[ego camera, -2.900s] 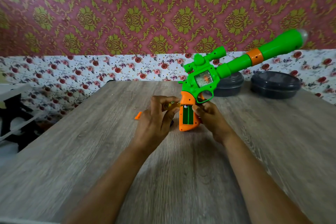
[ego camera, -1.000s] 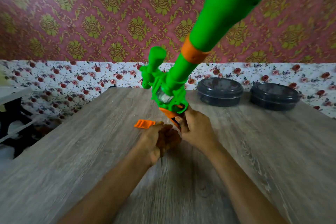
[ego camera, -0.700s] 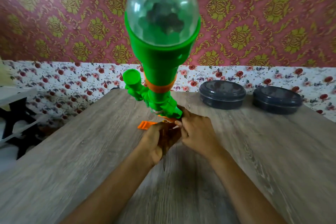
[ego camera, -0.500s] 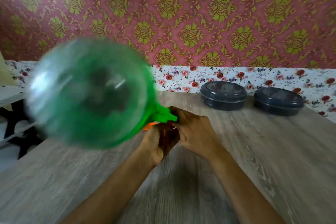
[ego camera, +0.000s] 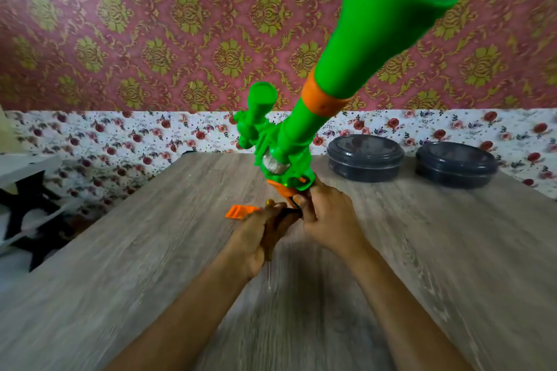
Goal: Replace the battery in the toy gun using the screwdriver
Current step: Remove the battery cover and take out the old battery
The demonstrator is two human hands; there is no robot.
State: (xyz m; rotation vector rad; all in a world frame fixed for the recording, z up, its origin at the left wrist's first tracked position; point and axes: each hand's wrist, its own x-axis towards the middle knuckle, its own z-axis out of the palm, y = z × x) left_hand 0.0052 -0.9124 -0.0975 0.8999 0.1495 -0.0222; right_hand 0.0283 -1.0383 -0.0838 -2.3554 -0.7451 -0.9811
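- Swung back up and to the right since half a second ago: toy gun (ego camera: 297,132), its clear dome no longer a blur at the left but cut off by the top right corner. Much the same pose as a second ago.
- Barely shifted in that time: both hands, close together low over the middle of the surface (ego camera: 144,250).
- Right hand (ego camera: 330,220) wrapped round the orange grip at the gun's lower end, thumb tip showing on the near side. Barrel tilted steeply up and toward the camera.
- Left hand (ego camera: 254,239) curled round the screwdriver (ego camera: 269,275), with the thin shaft sticking out below the palm toward the camera and a yellowish handle end peeking above the fingers.
- Left fingertips right against the base of the grip, beside the right thumb. Something dark between them, too blurred to name.
- Orange battery cover (ego camera: 239,211) lying flat on the surface just left of the left hand, off the gun.
- Two dark round lidded containers (ego camera: 365,156) side by side at the far right of the surface, the second container (ego camera: 455,164) to the right of the first, well apart from the hands.
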